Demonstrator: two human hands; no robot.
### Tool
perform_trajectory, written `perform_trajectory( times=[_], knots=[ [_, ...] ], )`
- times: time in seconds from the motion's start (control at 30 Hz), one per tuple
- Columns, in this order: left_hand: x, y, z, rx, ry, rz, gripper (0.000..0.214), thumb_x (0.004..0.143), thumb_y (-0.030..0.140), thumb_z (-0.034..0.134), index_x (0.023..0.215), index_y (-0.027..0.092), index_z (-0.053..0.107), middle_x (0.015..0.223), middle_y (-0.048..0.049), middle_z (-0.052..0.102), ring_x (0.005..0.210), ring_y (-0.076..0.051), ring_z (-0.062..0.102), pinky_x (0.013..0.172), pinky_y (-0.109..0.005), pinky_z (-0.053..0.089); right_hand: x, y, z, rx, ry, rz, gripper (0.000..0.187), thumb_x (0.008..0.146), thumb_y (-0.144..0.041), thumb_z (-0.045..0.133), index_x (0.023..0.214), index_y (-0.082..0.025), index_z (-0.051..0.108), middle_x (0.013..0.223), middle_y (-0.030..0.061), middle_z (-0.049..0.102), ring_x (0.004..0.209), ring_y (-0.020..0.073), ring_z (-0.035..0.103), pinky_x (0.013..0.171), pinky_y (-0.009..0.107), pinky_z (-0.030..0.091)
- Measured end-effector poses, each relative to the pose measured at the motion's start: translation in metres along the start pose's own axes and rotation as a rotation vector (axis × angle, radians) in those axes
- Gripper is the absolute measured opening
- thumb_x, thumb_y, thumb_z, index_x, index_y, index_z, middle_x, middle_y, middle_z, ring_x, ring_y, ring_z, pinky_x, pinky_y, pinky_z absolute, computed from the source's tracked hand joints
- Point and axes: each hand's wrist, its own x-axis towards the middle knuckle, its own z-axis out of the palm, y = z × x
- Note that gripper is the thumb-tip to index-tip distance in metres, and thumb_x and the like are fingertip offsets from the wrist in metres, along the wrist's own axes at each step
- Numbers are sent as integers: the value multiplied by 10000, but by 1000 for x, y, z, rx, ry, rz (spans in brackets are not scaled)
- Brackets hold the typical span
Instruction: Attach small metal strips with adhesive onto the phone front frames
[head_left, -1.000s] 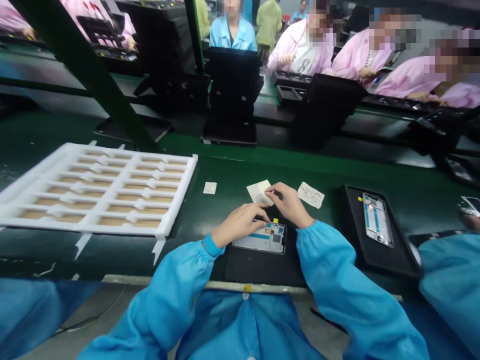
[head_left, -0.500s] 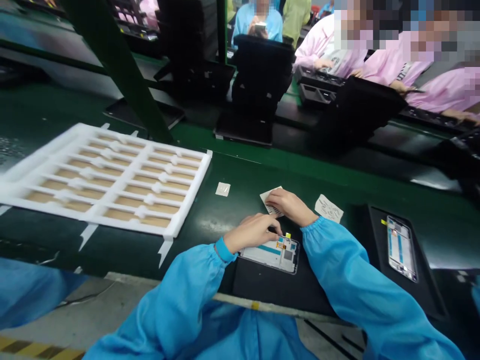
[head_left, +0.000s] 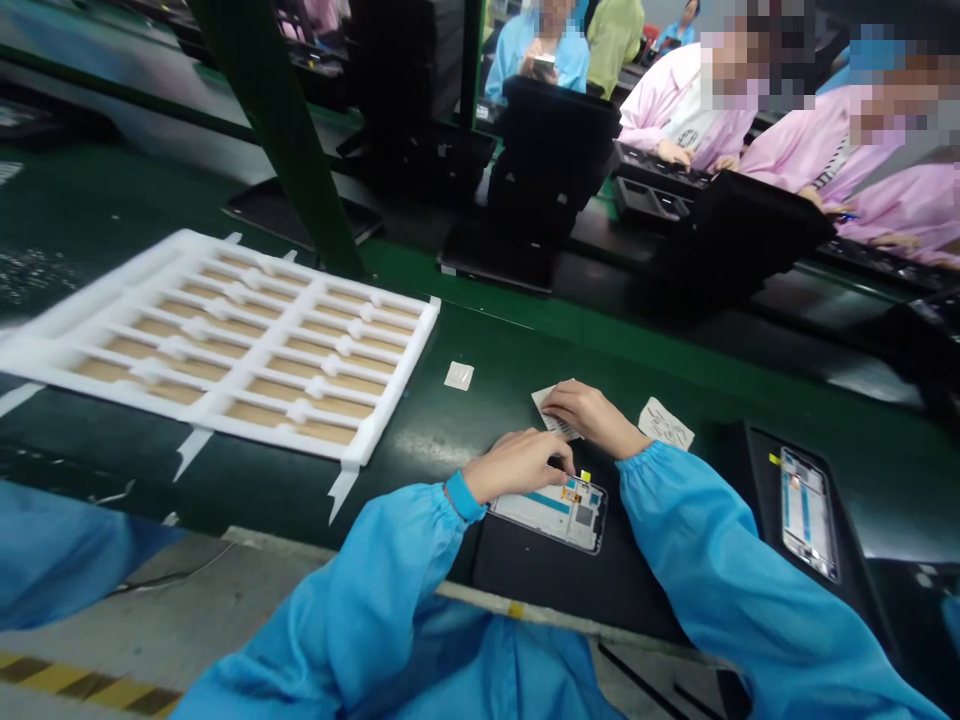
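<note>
A phone frame (head_left: pixel 559 512) with blue strips, an orange flex piece and a yellow tab lies on a black pad (head_left: pixel 540 570) in front of me. My left hand (head_left: pixel 525 465) is over its upper left part, with thumb and forefinger pinched together near the top edge; anything between them is too small to make out. Just beyond, the closed fingers of my right hand (head_left: pixel 589 410) hold a small white sheet (head_left: pixel 546 400) with rows of dark marks. Part of that sheet is hidden under the fingers.
Left is a white foam tray (head_left: pixel 367 440) with tan compartments. A small pale square (head_left: pixel 459 376) and a scribbled paper (head_left: pixel 666 425) lie on the green bench. A second phone frame (head_left: pixel 808 515) rests in a black tray (head_left: pixel 757 440) at right. Black tray stacks (head_left: pixel 555 150) and co-workers are beyond.
The whole view has shifted slightly to the right. Both hands stay nearly in place over the phone frame and the sheet, with only a small change in the left fingers.
</note>
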Motion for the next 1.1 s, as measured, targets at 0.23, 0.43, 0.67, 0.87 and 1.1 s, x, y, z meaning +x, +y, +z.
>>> perform_trajectory(
  times=[0.23, 0.43, 0.67, 0.87, 1.1],
  knots=[
    [-1, 2, -1, 2, -12, -1, 108, 856, 301, 662, 943, 288, 725, 1016, 44, 749, 994, -206, 678, 799, -260, 462, 1, 0, -7, 9, -70, -79, 195, 954, -156, 489, 955, -169, 684, 910, 77, 678, 878, 192, 612, 755, 294, 442],
    [-2, 3, -1, 4, -22, 2, 116, 866, 295, 652, 955, 295, 727, 1036, 50, 746, 1020, -203, 670, 830, -257, 466, 1, -5, -10, -54, -119, -90, 167, 947, -137, 497, 965, -157, 661, 928, 76, 664, 887, 194, 595, 756, 300, 427],
    [0, 1, 1, -5, -24, 0, 86, 863, 302, 668, 931, 293, 721, 998, 53, 753, 994, -199, 680, 800, -261, 463, -1, -22, -4, -320, -166, -35, 122, 937, -106, 481, 958, -144, 595, 952, 92, 629, 867, 225, 545, 705, 327, 413],
    [0, 0, 1, -7, -17, 18, 84, 866, 311, 663, 926, 288, 718, 1011, 57, 752, 976, -183, 679, 802, -251, 459, -1, -30, 9, -284, -51, 68, 164, 937, -80, 423, 943, -165, 564, 945, 116, 602, 886, 253, 536, 735, 352, 414],
    [-2, -1, 1, -11, -13, 24, 94, 851, 301, 667, 931, 293, 715, 1046, 43, 749, 978, -200, 685, 788, -254, 468, -3, -18, 13, -10, 240, 243, 154, 975, -195, 390, 879, -199, 511, 891, 73, 601, 804, 199, 565, 725, 319, 451]
  ],
)
